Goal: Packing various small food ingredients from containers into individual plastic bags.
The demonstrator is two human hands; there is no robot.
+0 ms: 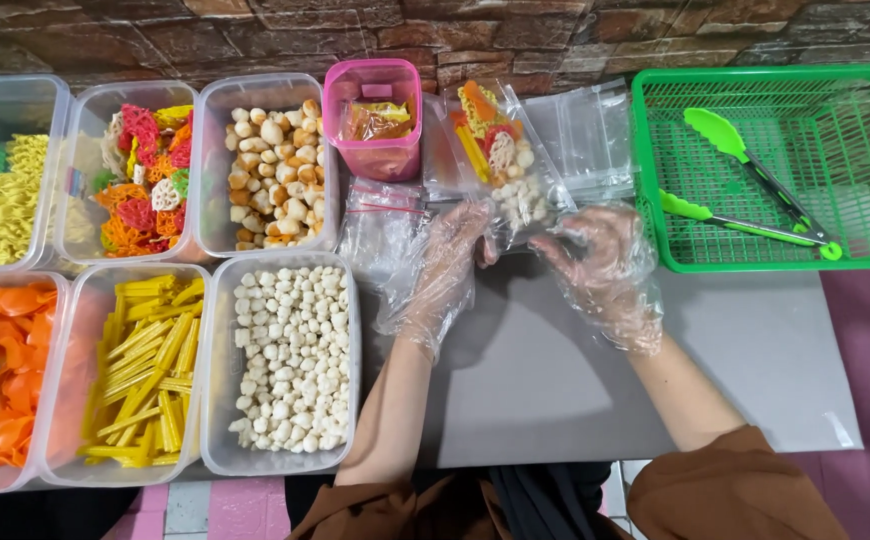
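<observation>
- Clear plastic snack bag point(500, 160), filled w/ mixed crackers (orange, red, white balls): lies tilted at the far middle of the grey worktop point(755, 350), just right of the pink tub, its near end at both hands.
- Left hand point(445, 262), in a loose clear plastic glove: fingertips pinched together on the bag's near-left edge; grip is clamped on the bag.
- Right hand point(600, 265), also gloved: fingers curled at the bag's near-right corner, touching the plastic; can't tell if that grip actually closes on it.
- Pink plastic tub point(375, 118): far side, holds small seasoning sachets.
- Stack of empty clear bags point(590, 135): right of the filled bag, between it & the green basket; more empties point(380, 215) lie near the pink tub.
- Green plastic mesh basket point(855, 110): far right, w/ green-tipped tongs point(755, 185) lying inside.
- Left side, six clear plastic tubs in two rows:
  - far row: yellow curly crackers point(5, 200), multicolour lattice crackers point(145, 180), tan round puffs point(275, 175);
  - near row: orange chips point(5, 370), yellow sticks point(145, 370), white small balls point(290, 355).
- Brown sleeves at the near edge.
</observation>
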